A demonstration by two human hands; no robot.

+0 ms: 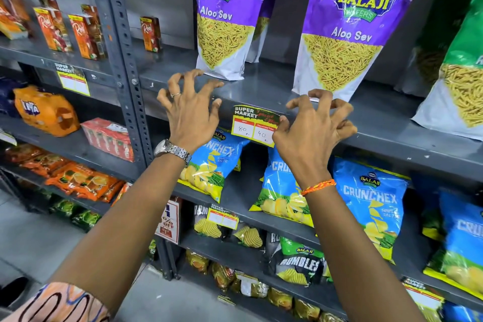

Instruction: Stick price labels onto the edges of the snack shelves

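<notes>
A yellow and green "Super Market" price label (253, 125), marked 80 and 40, hangs on the front edge of the grey snack shelf (386, 136) below the purple Aloo Sev bags (224, 15). My left hand (189, 110) hovers just left of the label with its fingers spread and curled, holding nothing. My right hand (315, 125) is at the label's right side; its thumb touches the label's right edge and its fingers curl over the shelf lip. A small pale scrap shows near those fingertips; what it is cannot be told.
Blue Crunchex bags (371, 206) fill the shelf below, which carries another label (222, 217). A third label (74, 81) sits on the left bay under juice cartons (83, 34). A perforated grey upright (125, 60) divides the bays. Orange packs (44, 110) lie at left.
</notes>
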